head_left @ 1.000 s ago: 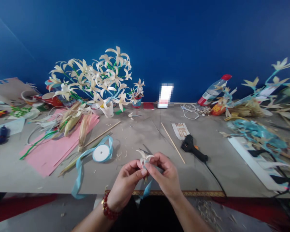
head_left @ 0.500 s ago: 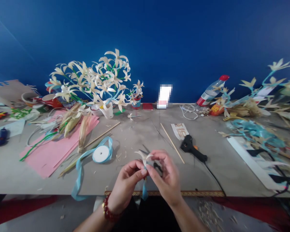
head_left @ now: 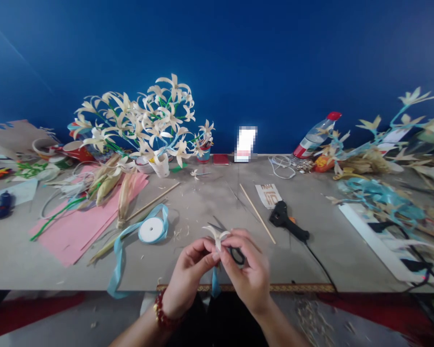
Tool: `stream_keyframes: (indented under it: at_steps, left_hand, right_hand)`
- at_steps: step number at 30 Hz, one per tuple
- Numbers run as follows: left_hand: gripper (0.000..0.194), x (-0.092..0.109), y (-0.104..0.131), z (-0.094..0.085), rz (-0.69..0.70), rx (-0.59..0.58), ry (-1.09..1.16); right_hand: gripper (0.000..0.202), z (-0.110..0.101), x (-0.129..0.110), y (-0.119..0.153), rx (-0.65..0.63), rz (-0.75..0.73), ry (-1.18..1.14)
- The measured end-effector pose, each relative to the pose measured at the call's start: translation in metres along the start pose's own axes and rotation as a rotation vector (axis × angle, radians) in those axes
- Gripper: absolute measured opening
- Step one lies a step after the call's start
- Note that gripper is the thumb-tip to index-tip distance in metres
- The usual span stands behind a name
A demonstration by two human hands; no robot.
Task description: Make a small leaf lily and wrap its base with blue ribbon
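Observation:
Near the table's front edge, my left hand pinches the base of a small cream husk flower between thumb and fingertips. My right hand is closed on the same flower from the other side, its thumb and forefinger at the base. The petals curl outward above my fingers. A strip of blue ribbon hangs down below the flower, between my hands. Scissors lie on the table behind my right hand, partly hidden by it. The flower's stem is mostly covered by my fingers.
A ribbon roll lies left of my hands, beside pink paper and dried husks. On the right are a wooden stick, a black glue gun and a white power strip. Finished flowers stand at the back left.
My right hand's fingers have lowered and drawn in closer to the flower's base, showing more of the petals and the scissors. My left hand stays nearly still.

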State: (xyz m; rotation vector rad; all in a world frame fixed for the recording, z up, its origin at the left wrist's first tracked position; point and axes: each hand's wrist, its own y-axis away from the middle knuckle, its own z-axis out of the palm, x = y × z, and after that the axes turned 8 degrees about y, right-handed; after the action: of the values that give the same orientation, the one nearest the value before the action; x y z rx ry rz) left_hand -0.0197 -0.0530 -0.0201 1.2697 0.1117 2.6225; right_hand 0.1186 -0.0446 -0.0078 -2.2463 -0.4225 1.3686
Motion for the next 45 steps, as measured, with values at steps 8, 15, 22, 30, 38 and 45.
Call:
stream_keyframes:
  at_steps: [8,15,22,30,38,45]
  left_hand:
    - [0.01,0.0014,-0.0005,-0.0011,0.103,-0.041,-0.138]
    - [0.01,-0.0002,-0.0034,-0.0026,0.122,-0.053,-0.172]
    - [0.011,-0.0003,-0.0022,-0.002,0.129,-0.051,-0.183]
    - [0.011,-0.0005,-0.0021,-0.0018,0.13,-0.044,-0.2]
    - [0.012,0.0,-0.0025,-0.0003,0.13,-0.051,-0.181]
    - [0.012,0.0002,-0.0018,0.0024,0.052,-0.03,-0.067]
  right_hand:
    - [0.01,-0.0008,0.0006,0.0005,-0.026,0.005,0.04]
    - [0.008,-0.0002,0.006,0.0015,-0.022,0.009,0.029]
    - [0.009,0.0005,0.0061,0.0014,-0.024,0.004,0.026]
    - [0.01,-0.0004,0.0054,0.002,-0.019,-0.003,0.031]
    - [0.013,-0.0008,0.0054,0.001,0.013,-0.051,0.035]
    - [0.012,-0.0004,0.0042,0.0018,-0.011,-0.01,-0.005]
